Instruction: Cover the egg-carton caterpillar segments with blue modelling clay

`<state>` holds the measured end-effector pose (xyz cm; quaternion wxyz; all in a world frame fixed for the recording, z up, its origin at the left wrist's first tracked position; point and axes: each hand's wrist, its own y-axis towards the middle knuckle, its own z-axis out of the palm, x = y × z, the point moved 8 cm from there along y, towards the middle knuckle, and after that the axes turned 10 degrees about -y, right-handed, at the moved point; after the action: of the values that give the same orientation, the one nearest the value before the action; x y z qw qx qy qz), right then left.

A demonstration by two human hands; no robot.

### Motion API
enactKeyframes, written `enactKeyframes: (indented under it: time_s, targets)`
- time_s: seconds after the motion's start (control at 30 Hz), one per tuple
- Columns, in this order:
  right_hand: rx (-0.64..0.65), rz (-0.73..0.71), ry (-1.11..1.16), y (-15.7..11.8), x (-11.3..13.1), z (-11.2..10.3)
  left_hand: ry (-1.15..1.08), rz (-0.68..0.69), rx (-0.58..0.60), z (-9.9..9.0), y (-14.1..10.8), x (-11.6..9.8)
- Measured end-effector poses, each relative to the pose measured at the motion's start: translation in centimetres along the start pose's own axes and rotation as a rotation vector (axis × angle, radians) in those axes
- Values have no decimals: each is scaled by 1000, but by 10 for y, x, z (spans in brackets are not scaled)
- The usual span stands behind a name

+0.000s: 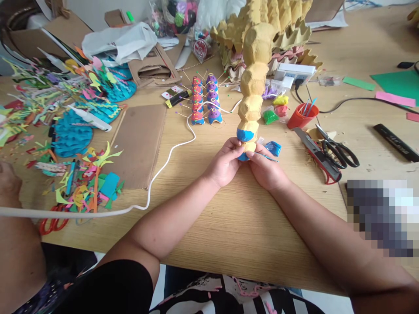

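Note:
A long yellow egg-carton strip [252,83] stands out over the table, its near end between my two hands. Blue clay [245,134] covers part of one cup near that end, and more blue shows on the end cup. My left hand [225,163] grips the strip from the left, thumb on the near cups. My right hand [266,170] is closed on the same end from the right. A thin blue stick [269,158] pokes out by the right fingers; how it is held is hidden. Just beyond lies a blue clay packet [273,148].
Two decorated carton strips [197,104] stand mid-table near a white cable [170,152]. A red cup [303,115], cutter [319,157] and scissors [340,150] lie right. Egg trays [284,22] stack behind. Cardboard [139,148], paper scraps and another person's arm [16,244] are left.

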<state>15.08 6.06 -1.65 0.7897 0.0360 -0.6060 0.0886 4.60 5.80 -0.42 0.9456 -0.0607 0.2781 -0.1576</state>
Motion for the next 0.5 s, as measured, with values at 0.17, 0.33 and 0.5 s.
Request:
enactKeyframes:
  time_s: [0.17,0.33,0.5]
  targets:
    - [-39,-5,-49,0,-5,-2,-15,-7,-35,-2,1,0]
    - [-35,-15,-10,1,-2,0,-35,-10,-21,-3,2,2]
    - [-28,3,-37,1,-1,0,-29,-22,-59,-6,3,4]
